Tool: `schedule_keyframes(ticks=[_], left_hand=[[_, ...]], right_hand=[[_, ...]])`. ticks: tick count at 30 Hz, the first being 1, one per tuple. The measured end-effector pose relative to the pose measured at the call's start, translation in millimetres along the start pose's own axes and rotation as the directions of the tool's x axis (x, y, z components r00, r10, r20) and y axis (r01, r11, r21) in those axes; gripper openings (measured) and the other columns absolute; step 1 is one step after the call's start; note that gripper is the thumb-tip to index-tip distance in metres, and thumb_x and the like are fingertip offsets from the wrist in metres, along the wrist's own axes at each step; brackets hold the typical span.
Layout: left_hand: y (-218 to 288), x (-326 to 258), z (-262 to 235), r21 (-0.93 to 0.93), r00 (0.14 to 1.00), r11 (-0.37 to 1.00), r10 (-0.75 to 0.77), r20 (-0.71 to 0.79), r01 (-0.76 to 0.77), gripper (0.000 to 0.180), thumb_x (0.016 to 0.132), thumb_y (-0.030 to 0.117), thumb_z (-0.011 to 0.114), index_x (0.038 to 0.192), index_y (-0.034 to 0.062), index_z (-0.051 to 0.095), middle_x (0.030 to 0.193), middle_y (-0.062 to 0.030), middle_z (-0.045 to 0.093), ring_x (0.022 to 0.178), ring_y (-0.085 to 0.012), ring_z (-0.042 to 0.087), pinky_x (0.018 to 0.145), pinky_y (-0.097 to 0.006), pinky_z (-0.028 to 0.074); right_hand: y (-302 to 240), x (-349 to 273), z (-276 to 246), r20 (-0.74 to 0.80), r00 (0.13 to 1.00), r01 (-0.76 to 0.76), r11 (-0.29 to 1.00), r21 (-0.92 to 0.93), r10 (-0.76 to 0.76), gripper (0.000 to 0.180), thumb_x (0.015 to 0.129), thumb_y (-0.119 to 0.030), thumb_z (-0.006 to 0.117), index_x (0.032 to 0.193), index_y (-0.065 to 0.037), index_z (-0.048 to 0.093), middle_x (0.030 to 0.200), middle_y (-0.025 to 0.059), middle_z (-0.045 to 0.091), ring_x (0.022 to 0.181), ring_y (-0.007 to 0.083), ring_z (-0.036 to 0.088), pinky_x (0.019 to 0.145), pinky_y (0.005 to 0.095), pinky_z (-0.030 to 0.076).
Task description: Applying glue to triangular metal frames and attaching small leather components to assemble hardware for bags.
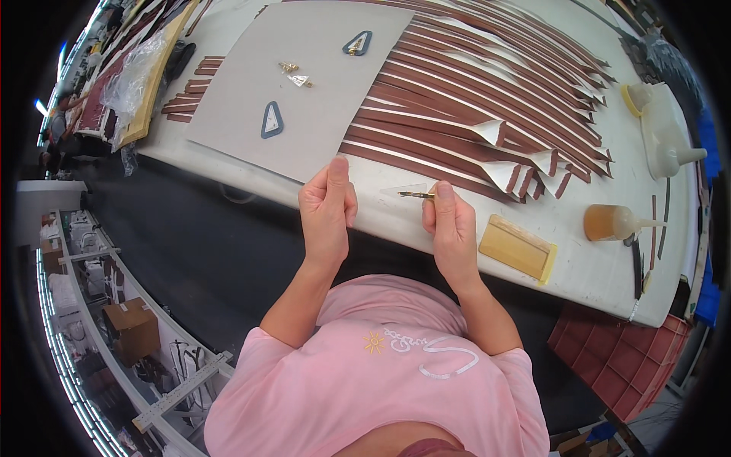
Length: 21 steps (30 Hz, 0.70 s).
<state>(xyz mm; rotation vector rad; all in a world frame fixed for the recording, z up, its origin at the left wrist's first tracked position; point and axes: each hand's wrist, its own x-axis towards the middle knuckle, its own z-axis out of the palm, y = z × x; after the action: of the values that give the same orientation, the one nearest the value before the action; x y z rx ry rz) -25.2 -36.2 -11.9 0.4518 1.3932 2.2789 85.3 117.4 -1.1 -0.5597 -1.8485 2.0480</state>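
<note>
L hand [327, 207] at table [579, 251] edge, fingers curled together, thumb up; looks empty but can't tell for sure. R hand [451, 221] at 3 o'clock of it, near, pinching a small gold clip [416, 196] btwn thumb + fingers. Clip tip touches a clear triangle [405, 189] lying flat on table, btwn both hands. Grey board [304, 91] at 12 o'clock of L hand, w/ 2 dark-rimmed triangles [272, 120] and small gold bits [289, 67] on it. Brown strips [472, 91] at 1 o'clock of R hand, ends curled up white. Tan block [518, 247] at 3 o'clock, just beside R hand. Amber bottle [609, 222] further out at 3, lying on its side.
</note>
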Motion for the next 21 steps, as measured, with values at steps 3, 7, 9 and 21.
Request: schedule_keyframes(ticks=[3,7,9,21], left_hand=[[8,2,29,0.314,0.992,0.949,-0.001,-0.125,0.040,0.017,0.097,0.017,0.061,0.086,0.0055,0.056,0.072,0.0055,0.053,0.057,0.0007,0.040,0.050,-0.017,0.031],[7,-4,45,0.332,0.986,0.929,-0.166,-0.019,0.163,0.018,0.096,0.017,0.064,0.085,0.0053,0.056,0.071,0.0057,0.054,0.059,0.0006,0.044,0.052,-0.016,0.033],[6,-6,44,0.296,0.981,0.937,-0.194,-0.005,0.187,0.018,0.095,0.018,0.064,0.085,0.0047,0.057,0.070,0.0045,0.055,0.060,0.0001,0.046,0.052,-0.015,0.035],[12,-6,46,0.299,0.975,0.928,-0.214,-0.064,0.224,0.021,0.097,0.019,0.061,0.086,0.0022,0.059,0.071,0.0012,0.058,0.060,-0.0021,0.047,0.053,-0.018,0.038]], right_hand=[[2,0,1,0.012,1.000,0.021,0.999,-0.044,-0.020,0.050,0.106,-0.035,0.038,0.068,-0.002,0.047,0.058,-0.0022,0.037,0.056,0.0070,0.031,0.050,0.0266,0.027],[1,-2,5,-0.001,1.000,0.025,0.998,-0.052,-0.025,0.050,0.106,-0.034,0.038,0.068,-0.002,0.047,0.057,-0.0019,0.036,0.055,0.0073,0.031,0.049,0.0276,0.027],[3,-2,5,0.004,1.000,0.028,0.998,-0.055,-0.027,0.050,0.106,-0.034,0.038,0.068,-0.002,0.047,0.057,-0.0019,0.036,0.056,0.0072,0.032,0.049,0.0277,0.028],[6,0,5,0.008,1.000,-0.007,1.000,-0.023,0.007,0.049,0.106,-0.033,0.039,0.068,-0.002,0.047,0.058,-0.0022,0.037,0.056,0.0068,0.031,0.049,0.0274,0.027]])
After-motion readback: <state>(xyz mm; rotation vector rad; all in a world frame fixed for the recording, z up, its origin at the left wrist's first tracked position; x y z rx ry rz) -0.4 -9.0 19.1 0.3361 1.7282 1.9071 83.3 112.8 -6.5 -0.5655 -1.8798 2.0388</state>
